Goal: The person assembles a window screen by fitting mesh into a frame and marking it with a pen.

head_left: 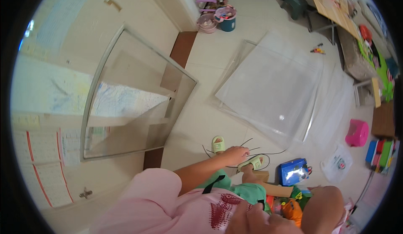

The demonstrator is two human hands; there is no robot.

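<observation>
My left hand (236, 154) reaches down to the floor between my two green sandals (218, 144) and closes over a bundle of thin black strips (268, 153) that fan out from it across the pale tiles. My right hand (254, 220) lies low against my pink shirt at the bottom edge. It is blurred, and nothing shows in it. A large framed mesh screen (138, 87) leans against the wall to my left.
Clear plastic sheets (273, 87) lie stacked on the floor ahead. A blue box (294, 171), a white bag (338, 163) and a pink stool (357, 132) sit to the right. Buckets (226, 19) stand far back, and a cluttered table (331, 7) is at the upper right.
</observation>
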